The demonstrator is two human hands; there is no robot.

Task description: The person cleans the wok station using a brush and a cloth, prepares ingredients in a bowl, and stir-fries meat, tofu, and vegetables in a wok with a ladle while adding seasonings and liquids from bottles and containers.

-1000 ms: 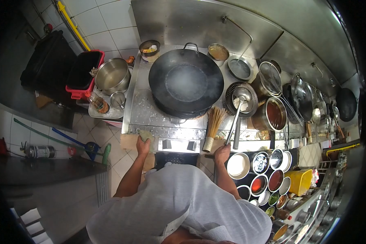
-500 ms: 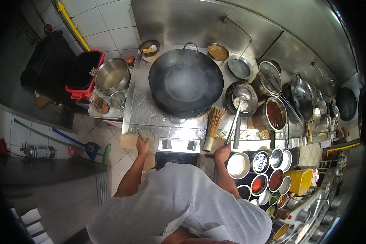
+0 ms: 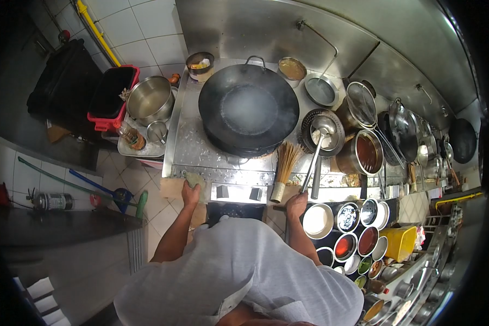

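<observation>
At the counter's near left edge, the left hand has its fingers bent around a pale cloth. The right hand has its fingers wrapped around the near end of a ladle — its head sits in a strainer, right of a steaming wok. A brush lies between wok and ladle — bristles pointing far.

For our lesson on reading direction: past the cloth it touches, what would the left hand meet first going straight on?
Probably the near-left side of the large wok, beyond the cloth at the left hand, though height above the stove top is hard to judge.
</observation>
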